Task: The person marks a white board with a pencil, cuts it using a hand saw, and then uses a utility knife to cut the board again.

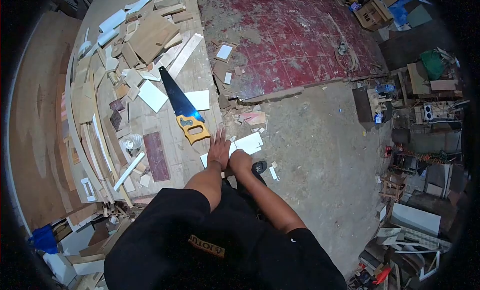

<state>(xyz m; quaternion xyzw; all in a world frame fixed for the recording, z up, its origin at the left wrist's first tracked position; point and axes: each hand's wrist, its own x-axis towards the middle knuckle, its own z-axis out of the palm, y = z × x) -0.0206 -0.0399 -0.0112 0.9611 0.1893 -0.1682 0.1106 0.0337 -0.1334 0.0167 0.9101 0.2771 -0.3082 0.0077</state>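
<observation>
My left hand (218, 149) lies flat with its fingers stretched forward, pressing on a white board (250, 143) at the table's right edge. Part of that board sticks out past the edge over the floor, and a short dark line or cut shows near its far end. Close beside it, my right hand (241, 162) is closed in a fist at the board's near side; whatever it grips is hidden beneath the fingers. A handsaw (182, 107) with a yellow handle and dark blade rests on the table, just ahead of my left hand.
Wood offcuts and a plywood piece (152, 36) are heaped on the far part of the wooden table (175, 162). A dark red block (157, 156) and a clear plastic roll (131, 142) lie to the left. Scraps litter the concrete floor (320, 160); cluttered shelves (425, 140) stand right.
</observation>
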